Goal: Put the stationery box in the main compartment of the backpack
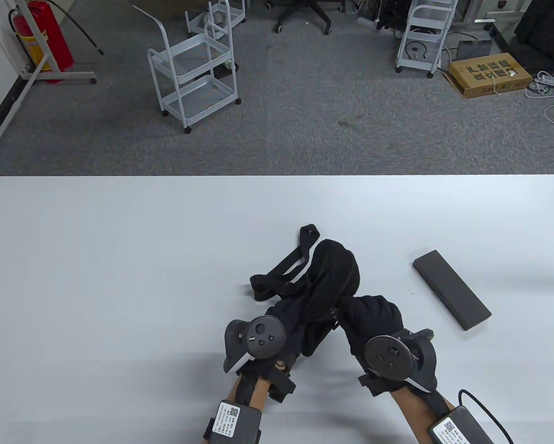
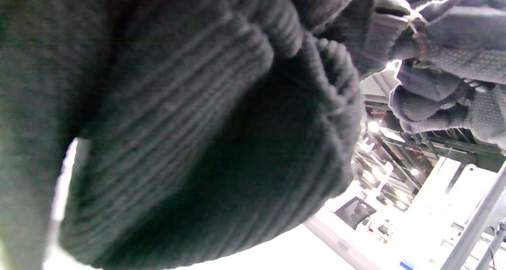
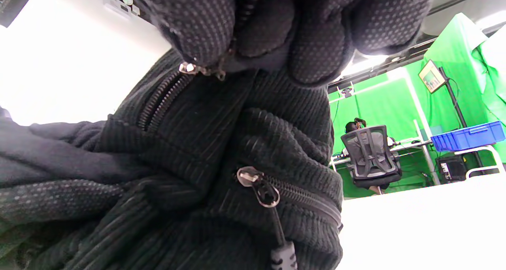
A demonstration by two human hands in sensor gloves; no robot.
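A black corduroy backpack (image 1: 325, 282) lies crumpled on the white table (image 1: 119, 259), straps trailing to its left. My left hand (image 1: 281, 323) grips the fabric at its near left side; its ribbed cloth (image 2: 189, 135) fills the left wrist view. My right hand (image 1: 367, 314) holds the bag's near right side, fingers (image 3: 316, 36) pinching a zipper pull (image 3: 193, 69) at the top of the right wrist view. A second zipper slider (image 3: 257, 183) sits lower on a closed zip. The dark grey stationery box (image 1: 451, 289) lies flat on the table right of the bag, untouched.
The table's far edge (image 1: 277, 175) runs across the middle of the table view. Beyond it on the carpet stand white trolleys (image 1: 193, 69), a cardboard box (image 1: 489, 74) and a fire extinguisher (image 1: 45, 32).
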